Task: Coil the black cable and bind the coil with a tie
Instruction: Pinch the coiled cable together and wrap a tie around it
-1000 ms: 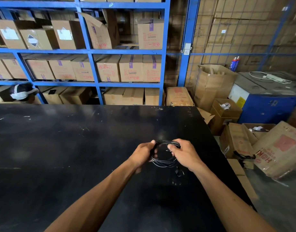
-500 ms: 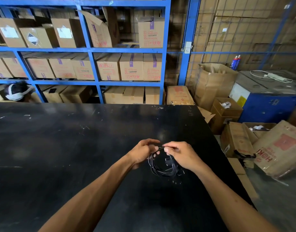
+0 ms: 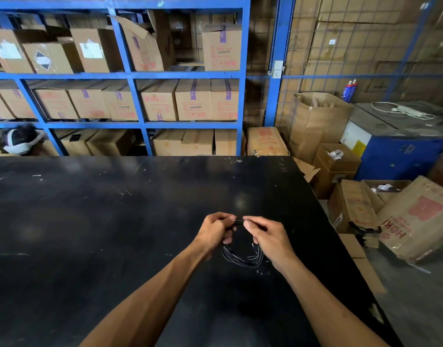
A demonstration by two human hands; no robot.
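The black cable [image 3: 241, 259] is wound into a small coil that hangs between my two hands above the black table [image 3: 90, 221]. My left hand [image 3: 215, 234] grips the coil's upper left side with curled fingers. My right hand [image 3: 265, 236] pinches the top of the coil, fingertips almost touching those of the left. A short dark strand runs between the fingertips; whether it is the tie or a cable turn, I cannot tell. The coil's lower loops show as thin glinting lines against the dark tabletop.
Blue shelving [image 3: 130, 76] full of cardboard boxes stands behind the table. A person's head with a white headset [image 3: 22, 140] shows at the far left. Cardboard boxes [image 3: 405, 216] lie on the floor right of the table's edge, beside a blue cabinet [image 3: 395, 156].
The coil has swung from upright between the hands to hanging below them. Both hands' fingertips have come together at the coil's top.
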